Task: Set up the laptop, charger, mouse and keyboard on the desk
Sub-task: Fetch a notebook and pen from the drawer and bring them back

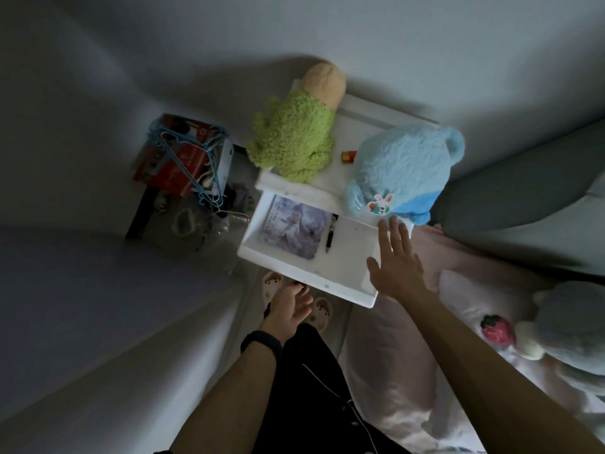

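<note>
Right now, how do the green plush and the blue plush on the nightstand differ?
The green plush has curly, nubby fabric with a tan head; the blue plush has smoother long fur and a rabbit patch. The green plush sits at the left of the nightstand top; the blue plush is bulkier, at the right, overhanging the open drawer. Both are soft toys on that top.

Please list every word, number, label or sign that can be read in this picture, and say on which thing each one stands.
No text can be read here.
Red box: pale lines of print, too blurred to read.
Notebook in the open drawer: faint marks on the cover's left edge, unreadable.
Blue plush toy: a rabbit picture patch, no words.
Small red and yellow object: too small to tell.
</note>
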`<control>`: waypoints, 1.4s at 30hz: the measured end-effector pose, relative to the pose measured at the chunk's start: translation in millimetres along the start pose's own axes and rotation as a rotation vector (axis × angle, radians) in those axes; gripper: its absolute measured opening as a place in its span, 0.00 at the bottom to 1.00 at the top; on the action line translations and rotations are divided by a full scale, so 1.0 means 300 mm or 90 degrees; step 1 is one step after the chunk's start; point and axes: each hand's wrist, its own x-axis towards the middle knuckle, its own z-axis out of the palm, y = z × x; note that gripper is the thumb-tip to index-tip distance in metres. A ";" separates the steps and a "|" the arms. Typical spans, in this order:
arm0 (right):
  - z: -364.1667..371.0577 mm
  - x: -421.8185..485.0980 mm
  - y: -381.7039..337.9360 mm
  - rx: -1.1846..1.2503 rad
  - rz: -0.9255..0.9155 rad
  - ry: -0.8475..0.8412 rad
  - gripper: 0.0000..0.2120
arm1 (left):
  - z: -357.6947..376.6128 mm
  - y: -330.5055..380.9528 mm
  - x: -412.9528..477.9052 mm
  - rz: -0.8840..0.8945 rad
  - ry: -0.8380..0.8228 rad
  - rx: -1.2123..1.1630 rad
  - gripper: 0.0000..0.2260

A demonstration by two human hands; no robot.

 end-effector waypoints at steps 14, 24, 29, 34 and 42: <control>0.048 -0.119 -0.121 0.026 -0.030 0.211 0.31 | -0.117 0.096 -0.168 0.082 -0.022 0.087 0.08; 0.119 0.089 -0.276 0.315 0.145 0.003 0.25 | 0.057 0.392 0.030 0.349 0.068 0.569 0.26; 0.154 0.228 -0.282 0.327 0.183 0.015 0.24 | 0.064 0.429 0.169 0.353 0.150 0.663 0.39; 0.194 0.264 -0.273 0.351 0.196 0.001 0.15 | 0.067 0.425 0.198 0.322 0.185 0.752 0.37; 0.191 0.282 -0.255 0.315 0.223 0.044 0.21 | 0.131 0.444 0.239 0.303 0.218 0.728 0.28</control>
